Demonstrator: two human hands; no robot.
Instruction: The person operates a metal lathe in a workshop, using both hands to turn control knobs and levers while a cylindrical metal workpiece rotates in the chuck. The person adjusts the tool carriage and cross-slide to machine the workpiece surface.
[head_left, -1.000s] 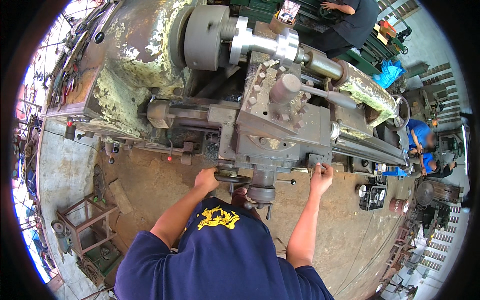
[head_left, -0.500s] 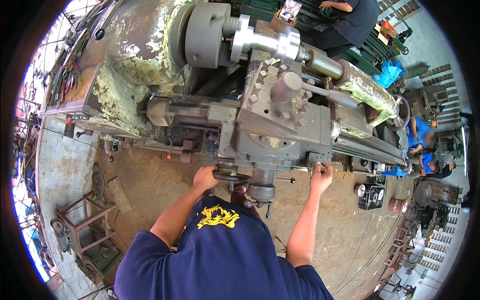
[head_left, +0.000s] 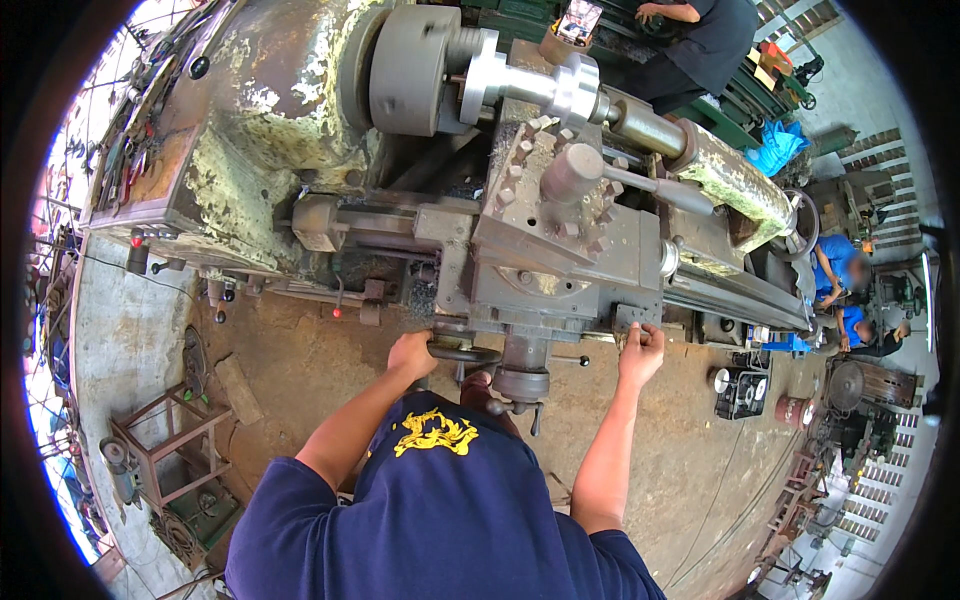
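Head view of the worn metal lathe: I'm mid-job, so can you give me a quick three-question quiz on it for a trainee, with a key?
1. Which of the person's hands holds the dark, round metal handwheel?
2. True or false: the shiny silver, flanged metal shaft lies between the grey cylindrical metal chuck and the tailstock with peeling cream paint.
3. Fill in the blank: from its grey-brown cylindrical metal hub, the long metal handle on the tool post points toward the picture's ____ side.

Key: 1. the left hand; 2. true; 3. right.
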